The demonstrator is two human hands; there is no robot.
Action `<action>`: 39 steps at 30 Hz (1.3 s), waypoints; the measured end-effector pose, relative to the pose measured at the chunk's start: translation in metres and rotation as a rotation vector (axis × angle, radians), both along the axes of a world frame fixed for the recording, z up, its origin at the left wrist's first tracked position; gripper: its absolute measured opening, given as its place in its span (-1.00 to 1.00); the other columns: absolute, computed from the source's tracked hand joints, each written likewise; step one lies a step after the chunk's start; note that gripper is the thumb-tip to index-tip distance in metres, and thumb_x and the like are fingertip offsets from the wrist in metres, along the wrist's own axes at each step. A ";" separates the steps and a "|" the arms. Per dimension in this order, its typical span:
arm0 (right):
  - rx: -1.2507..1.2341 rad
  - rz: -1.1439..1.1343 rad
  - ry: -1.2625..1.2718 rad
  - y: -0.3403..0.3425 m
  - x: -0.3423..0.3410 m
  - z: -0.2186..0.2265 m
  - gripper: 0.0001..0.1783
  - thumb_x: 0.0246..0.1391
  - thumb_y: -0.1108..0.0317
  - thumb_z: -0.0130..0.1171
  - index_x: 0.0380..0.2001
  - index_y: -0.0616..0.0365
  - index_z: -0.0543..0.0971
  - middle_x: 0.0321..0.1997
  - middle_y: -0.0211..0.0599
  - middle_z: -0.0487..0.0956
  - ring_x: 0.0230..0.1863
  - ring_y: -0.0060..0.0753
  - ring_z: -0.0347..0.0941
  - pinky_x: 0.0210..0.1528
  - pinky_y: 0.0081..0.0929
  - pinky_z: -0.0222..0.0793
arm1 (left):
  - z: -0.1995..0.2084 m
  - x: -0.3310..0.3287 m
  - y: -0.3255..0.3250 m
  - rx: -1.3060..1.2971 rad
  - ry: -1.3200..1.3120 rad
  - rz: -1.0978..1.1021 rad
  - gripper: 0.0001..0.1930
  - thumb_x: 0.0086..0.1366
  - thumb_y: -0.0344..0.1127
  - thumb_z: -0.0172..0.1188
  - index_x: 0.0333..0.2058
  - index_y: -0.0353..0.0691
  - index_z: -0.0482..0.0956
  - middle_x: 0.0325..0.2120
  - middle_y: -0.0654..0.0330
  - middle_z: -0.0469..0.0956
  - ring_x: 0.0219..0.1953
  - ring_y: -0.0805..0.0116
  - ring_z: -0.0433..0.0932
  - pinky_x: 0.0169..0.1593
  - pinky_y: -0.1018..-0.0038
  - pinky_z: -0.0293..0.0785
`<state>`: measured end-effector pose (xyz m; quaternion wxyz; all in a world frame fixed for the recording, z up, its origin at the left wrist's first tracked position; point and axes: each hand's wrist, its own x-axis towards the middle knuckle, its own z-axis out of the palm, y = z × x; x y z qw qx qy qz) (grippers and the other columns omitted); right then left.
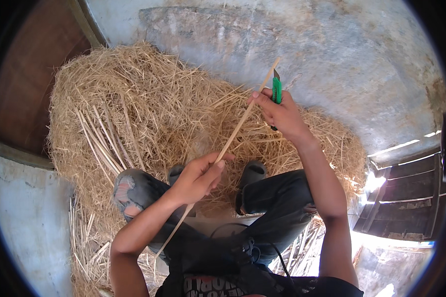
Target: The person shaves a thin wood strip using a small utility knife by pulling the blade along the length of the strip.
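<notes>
A long, thin pale strip of wood or bamboo (238,127) runs slantwise from above my lap up to the right. Near its middle, my left hand (199,179) is closed round it, thumb and fingers pinching. My right hand (281,113) grips a green utility knife (276,91), its blade out and pointing up beside the strip's upper end. The thumb and fingertips of that same hand also press on the strip. The lower end of the strip reaches down past my left forearm.
A heap of straw (158,94) covers the floor before me. Several similar thin strips (104,138) lie on it beside my left knee. A worn blue-grey wall (332,54) rises behind, and dark wooden slats (406,198) stand at the right. A cable (281,260) hangs over my lap.
</notes>
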<state>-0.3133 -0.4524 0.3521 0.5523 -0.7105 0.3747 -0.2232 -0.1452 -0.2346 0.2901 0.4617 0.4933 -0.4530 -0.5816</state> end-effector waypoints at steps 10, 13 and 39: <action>0.179 0.094 -0.142 0.006 0.004 0.001 -0.65 0.45 0.16 0.14 -0.14 0.29 0.67 -0.73 -0.70 0.13 -0.72 -0.76 -0.02 -0.61 -0.59 -0.11 | 0.001 0.002 -0.002 -0.023 0.206 0.029 -0.60 0.67 -0.17 -0.15 0.26 -0.32 0.40 -0.64 0.49 0.20 -0.65 0.70 0.15 -0.55 0.64 0.11; 0.190 0.061 -0.195 0.007 0.003 0.007 -0.63 0.45 0.17 0.13 -0.13 0.33 0.65 -0.71 -0.70 0.13 -0.71 -0.75 0.00 -0.61 -0.59 -0.09 | -0.006 0.004 -0.003 -0.076 0.178 0.009 -0.60 0.67 -0.21 -0.15 0.28 -0.32 0.39 -0.63 0.48 0.24 -0.67 0.70 0.16 -0.55 0.64 0.11; -0.669 0.203 0.681 0.053 0.030 -0.036 -0.84 0.01 0.35 0.30 -0.42 0.24 0.68 -0.45 0.11 0.64 -0.33 0.18 0.64 -0.19 0.03 0.59 | -0.002 0.005 -0.001 -0.001 0.206 0.304 -0.55 0.67 -0.21 -0.17 0.37 -0.32 0.33 -0.63 0.39 0.18 -0.76 0.60 0.15 -0.67 0.61 0.09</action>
